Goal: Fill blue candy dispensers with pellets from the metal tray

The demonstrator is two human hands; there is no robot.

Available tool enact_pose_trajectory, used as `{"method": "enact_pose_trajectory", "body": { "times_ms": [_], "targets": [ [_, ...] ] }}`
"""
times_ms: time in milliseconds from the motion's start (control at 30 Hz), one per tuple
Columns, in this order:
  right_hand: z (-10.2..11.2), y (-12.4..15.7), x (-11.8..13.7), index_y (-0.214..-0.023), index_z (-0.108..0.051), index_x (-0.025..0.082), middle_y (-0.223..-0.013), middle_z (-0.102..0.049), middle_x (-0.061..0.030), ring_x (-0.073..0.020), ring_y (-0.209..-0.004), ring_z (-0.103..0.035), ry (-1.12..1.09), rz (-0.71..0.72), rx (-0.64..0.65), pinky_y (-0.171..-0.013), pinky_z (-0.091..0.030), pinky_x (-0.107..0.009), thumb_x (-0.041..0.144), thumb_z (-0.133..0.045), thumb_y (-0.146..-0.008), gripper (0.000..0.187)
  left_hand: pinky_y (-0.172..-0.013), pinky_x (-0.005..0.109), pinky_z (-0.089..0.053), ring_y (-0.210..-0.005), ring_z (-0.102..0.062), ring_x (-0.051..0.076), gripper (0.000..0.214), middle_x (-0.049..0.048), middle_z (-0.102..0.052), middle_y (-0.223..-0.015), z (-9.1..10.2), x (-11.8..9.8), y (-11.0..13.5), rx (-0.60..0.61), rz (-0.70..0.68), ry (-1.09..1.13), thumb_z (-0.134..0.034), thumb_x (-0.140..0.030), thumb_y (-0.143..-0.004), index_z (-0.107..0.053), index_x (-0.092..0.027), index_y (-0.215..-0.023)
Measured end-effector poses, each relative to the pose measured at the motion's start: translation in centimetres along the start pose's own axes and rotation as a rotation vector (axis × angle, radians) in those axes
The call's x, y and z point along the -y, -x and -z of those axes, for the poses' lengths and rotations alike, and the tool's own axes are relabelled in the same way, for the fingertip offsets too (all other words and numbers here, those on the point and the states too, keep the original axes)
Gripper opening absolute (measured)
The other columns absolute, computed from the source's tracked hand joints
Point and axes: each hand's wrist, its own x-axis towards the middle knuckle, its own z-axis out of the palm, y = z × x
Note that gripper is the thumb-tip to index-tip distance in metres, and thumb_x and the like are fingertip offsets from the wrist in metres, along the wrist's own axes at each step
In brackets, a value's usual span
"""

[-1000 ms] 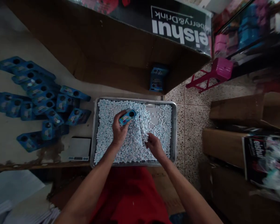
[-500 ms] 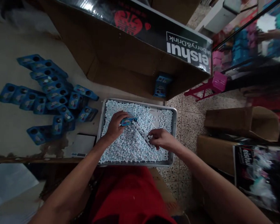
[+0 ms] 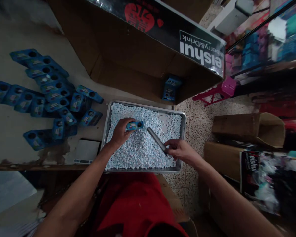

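Note:
My left hand (image 3: 122,131) is closed around a small blue box (image 3: 135,125) with a hole in its end, held over the tray. Between the fingers of my right hand (image 3: 177,149) is a narrow grey metal scoop (image 3: 157,140), its tip pointing toward the box but apart from it. No pellets show along the visible part of the scoop. Beneath both hands, small white and pale blue pellets (image 3: 138,151) fill most of a metal tray (image 3: 184,131). A bit of the tray's bottom shows at the upper right.
Many similar blue boxes (image 3: 55,87) lie clustered on the table to the left. A flat scale (image 3: 86,149) sits beside the tray. Beyond the tray, a large cardboard carton (image 3: 128,72) lies open toward me, with blue boxes (image 3: 171,89) inside. A pink stool (image 3: 228,87) stands right.
The scoop, full of pellets and against the box half a second ago, now shows none and has drawn back to the right with my right hand. My left hand stays with the box.

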Motion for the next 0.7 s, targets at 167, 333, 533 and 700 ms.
{"method": "enact_pose_trajectory", "body": {
  "times_ms": [167, 333, 533, 700],
  "targets": [
    [-4.0, -2.8, -8.1, -0.113, -0.07, 0.016, -0.084, -0.074, -0.0064, -0.0182, -0.074, -0.067, 0.615, -0.152, -0.504, -0.063, -0.037, -0.026, 0.018, -0.054, -0.094, 0.025, -0.113, 0.045, -0.046, -0.127, -0.059, 0.026, 0.049, 0.0109, -0.061, -0.135, -4.2, 0.6, 0.6, -0.352, 0.139, 0.162, -0.07, -0.043, -0.09, -0.056, -0.023, -0.132],
    [-10.2, -7.4, -8.0, -0.119, -0.063, 0.014, -0.102, -0.074, -0.0133, -0.0204, -0.084, -0.069, 0.656, -0.2, -0.5, -0.067, -0.037, -0.029, 0.012, -0.042, -0.099, 0.029, -0.119, 0.048, -0.04, -0.139, -0.05, 0.027, 0.05, 0.0121, -0.051, -0.146, -11.5, -0.7, 0.5, -0.521, 0.118, 0.233, -0.068, -0.044, -0.092, -0.052, -0.025, -0.135],
    [-11.7, -10.5, -6.0, -0.107, -0.063, 0.019, -0.081, -0.067, -0.0027, -0.0184, -0.075, -0.062, 0.297, -0.078, -0.522, -0.066, -0.036, -0.026, 0.014, -0.046, -0.09, 0.024, -0.116, 0.047, -0.044, -0.134, -0.055, 0.027, 0.045, 0.0109, -0.056, -0.141, -15.0, -4.8, 0.0, -0.382, 0.101, 0.311, -0.066, -0.042, -0.094, -0.054, -0.027, -0.135],
    [-9.6, -8.4, -8.6, -0.112, -0.06, 0.018, -0.067, -0.056, 0.0056, -0.0143, -0.06, -0.056, -0.317, 0.139, -0.337, -0.061, -0.043, -0.024, 0.021, -0.055, -0.078, 0.035, -0.113, 0.046, -0.047, -0.126, -0.06, 0.026, 0.044, 0.0092, -0.061, -0.133, -9.2, -4.8, -0.6, -0.332, 0.145, 0.239, -0.068, -0.043, -0.092, -0.057, -0.026, -0.131]
  ]
}}
